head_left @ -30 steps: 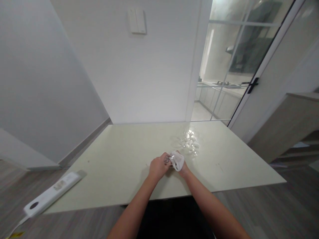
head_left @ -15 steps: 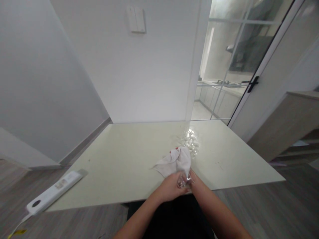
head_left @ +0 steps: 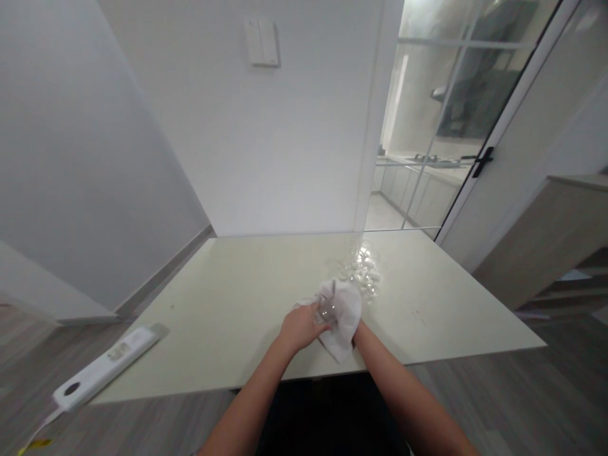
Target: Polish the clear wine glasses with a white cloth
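My left hand (head_left: 298, 327) is closed around a small clear glass (head_left: 327, 310) above the pale table (head_left: 228, 297). A white cloth (head_left: 342, 313) wraps the glass from the right and hangs down a little. My right hand (head_left: 357, 328) is under that cloth and gripping it; only its wrist and the heel of the hand show. Both hands meet over the table's near middle.
Several clear glasses (head_left: 361, 272) stand in a cluster just beyond the hands, in a bright reflection. A long white device (head_left: 102, 368) lies at the table's near left corner. A glass sliding door (head_left: 456, 114) is at the right, a wooden cabinet (head_left: 546, 234) beyond it.
The hands, which had dropped toward the near edge with the cloth trailing, have come back up over the table. The cloth is now bunched round the glass again.
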A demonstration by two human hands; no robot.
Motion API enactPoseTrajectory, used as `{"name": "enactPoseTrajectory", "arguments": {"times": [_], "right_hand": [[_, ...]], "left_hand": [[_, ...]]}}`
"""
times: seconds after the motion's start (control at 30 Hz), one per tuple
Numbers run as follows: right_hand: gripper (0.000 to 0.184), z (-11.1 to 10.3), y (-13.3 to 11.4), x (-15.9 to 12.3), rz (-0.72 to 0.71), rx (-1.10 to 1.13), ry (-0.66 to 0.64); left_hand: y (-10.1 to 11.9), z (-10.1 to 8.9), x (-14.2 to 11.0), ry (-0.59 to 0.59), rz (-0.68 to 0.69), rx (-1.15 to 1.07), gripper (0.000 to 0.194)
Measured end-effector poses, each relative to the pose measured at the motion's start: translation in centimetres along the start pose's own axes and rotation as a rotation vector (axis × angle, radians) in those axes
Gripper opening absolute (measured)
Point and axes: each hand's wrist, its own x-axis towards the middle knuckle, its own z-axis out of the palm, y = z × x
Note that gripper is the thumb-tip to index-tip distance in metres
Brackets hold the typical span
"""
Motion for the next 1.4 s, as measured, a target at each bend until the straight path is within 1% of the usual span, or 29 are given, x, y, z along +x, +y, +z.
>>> {"name": "enactPoseTrajectory", "arguments": {"times": [0.1, 0.17, 0.23, 0.3, 0.37, 0.43, 0.47, 0.5, 0.6, 0.67, 0.73, 0.8, 0.83, 0.9, 0.97, 1.03, 1.07, 1.13, 1.2, 1.3, 1.37, 1.4], "right_hand": [[0.036, 0.2, -0.7, -1.5, -0.018, 0.000, -0.042], [0.041, 0.2, -1.1, -2.2, -0.017, 0.009, -0.067], [0.048, 0.3, -1.4, -2.5, 0.031, 0.040, -0.081], [0.052, 0.3, -1.5, -2.6, 0.078, 0.073, -0.099], [0.050, 0.4, -1.4, -2.5, 0.080, 0.082, -0.129], [0.047, 0.4, -1.1, -2.3, 0.065, 0.077, -0.125], [0.045, 0.4, -0.9, -2.2, 0.060, 0.073, -0.100], [0.043, 0.5, -0.7, -2.1, 0.062, 0.073, -0.056], [0.041, 0.6, -0.2, -1.5, 0.096, 0.133, 0.130], [0.043, 0.7, 0.1, -1.2, 0.134, 0.211, 0.214], [0.045, 0.7, 0.1, -1.0, 0.146, 0.250, 0.234], [0.044, 0.6, 0.0, -1.1, 0.142, 0.218, 0.208], [0.043, 0.6, -0.2, -1.2, 0.133, 0.177, 0.190], [0.043, 0.6, -0.4, -1.7, 0.101, 0.064, 0.136], [0.051, 0.7, -0.7, -2.2, 0.032, -0.064, 0.058], [0.062, 0.8, -0.9, -2.6, -0.054, -0.167, -0.019], [0.065, 0.9, -1.0, -2.6, -0.083, -0.194, -0.041], [0.062, 0.9, -1.0, -2.6, -0.083, -0.184, -0.024], [0.055, 0.8, -0.8, -2.3, -0.015, -0.105, 0.062], [0.051, 0.3, -0.2, -1.8, 0.121, -0.031, 0.211], [0.051, 0.1, 0.1, -1.6, 0.144, -0.064, 0.264], [0.050, 0.1, 0.1, -1.6, 0.135, -0.085, 0.264]], "left_hand": [[-0.2, -0.2, 0.1, -0.005, -0.022, 0.027, 0.040], [-0.3, -0.4, 0.1, -0.002, -0.014, 0.021, 0.048], [-0.6, -0.4, 0.0, 0.002, -0.015, 0.016, 0.061], [-0.8, -0.4, 0.0, 0.009, -0.027, 0.008, 0.067], [-0.9, -0.5, 0.2, 0.024, -0.060, -0.004, 0.067], [-1.0, -0.6, 0.3, 0.062, -0.084, -0.014, 0.062], [-1.1, -0.6, 0.3, 0.097, -0.063, -0.015, 0.057], [-1.2, -0.6, 0.3, 0.140, -0.009, -0.019, 0.050], [-1.7, 0.1, 0.2, 0.318, 0.272, -0.086, 0.029], [-2.4, 1.3, 0.2, 0.454, 0.402, -0.176, 0.024], [-3.1, 2.8, 0.4, 0.575, 0.431, -0.264, 0.021], [-4.0, 4.2, 0.8, 0.643, 0.375, -0.352, 0.012], [-4.3, 4.7, 1.1, 0.649, 0.321, -0.399, 0.010], [-5.1, 5.2, 1.7, 0.643, 0.182, -0.519, 0.014], [-5.8, 5.2, 2.2, 0.608, 0.059, -0.662, 0.020], [-6.3, 4.9, 2.5, 0.546, -0.004, -0.783, 0.026], [-6.6, 4.8, 2.5, 0.509, -0.012, -0.823, 0.029], [-6.8, 4.7, 2.4, 0.462, 0.001, -0.859, 0.030], [-6.6, 4.8, 2.0, 0.453, 0.063, -0.835, 0.029], [-6.0, 5.1, 1.2, 0.509, 0.224, -0.694, 0.028], [-5.6, 5.2, 0.8, 0.567, 0.314, -0.613, 0.024], [-5.5, 5.2, 0.7, 0.589, 0.332, -0.597, 0.021]]}}
